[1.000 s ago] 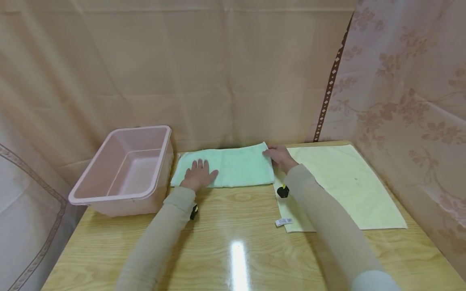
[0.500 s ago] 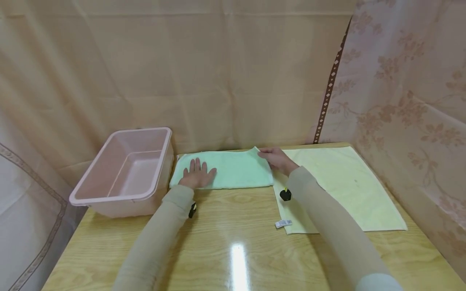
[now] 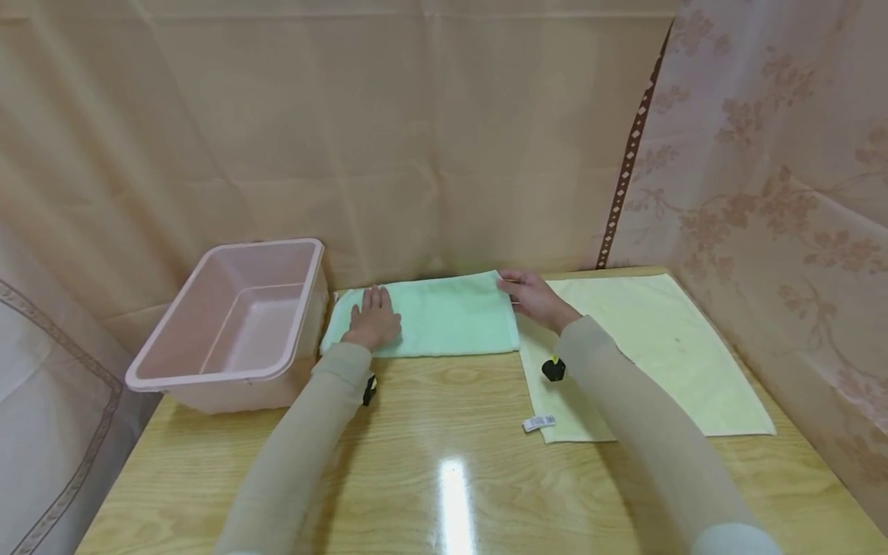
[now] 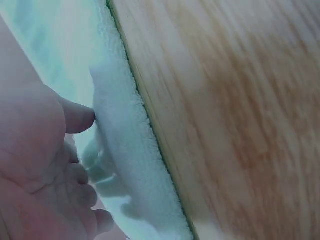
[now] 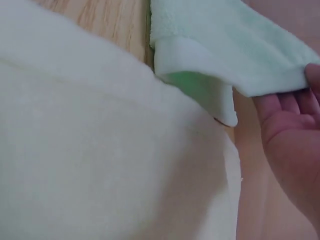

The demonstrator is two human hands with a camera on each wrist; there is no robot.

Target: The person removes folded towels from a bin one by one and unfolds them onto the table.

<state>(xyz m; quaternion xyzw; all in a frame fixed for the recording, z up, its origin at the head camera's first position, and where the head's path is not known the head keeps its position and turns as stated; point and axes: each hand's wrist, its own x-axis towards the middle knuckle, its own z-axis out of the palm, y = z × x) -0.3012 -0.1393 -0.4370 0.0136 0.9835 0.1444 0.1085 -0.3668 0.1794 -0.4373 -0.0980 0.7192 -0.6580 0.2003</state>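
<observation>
A mint-green towel (image 3: 451, 316), folded into a long strip, lies along the back of the table in the head view. On its left end rests my left hand (image 3: 375, 317), with the fingers extended. In the left wrist view, the thumb of that hand (image 4: 40, 160) touches the cloth near the towel's edge. My right hand (image 3: 537, 299) pinches the far right corner of the green towel between thumb and fingers. The right wrist view shows this corner raised, with the layers parted below it. A pale yellow towel (image 3: 666, 354) lies spread flat to the right, partly under my right forearm.
An open pink plastic basin (image 3: 305, 339) stands at the left, close to the green towel. A white label (image 3: 539, 423) sticks out from the yellow towel's left edge. Beige curtain (image 3: 375, 139) hangs behind the wooden table (image 3: 388, 478).
The right corner dipped and folded inward half a second ago; now it is lifted straighter, still in my right hand. My left hand has slid slightly farther back, its fingers closer together.
</observation>
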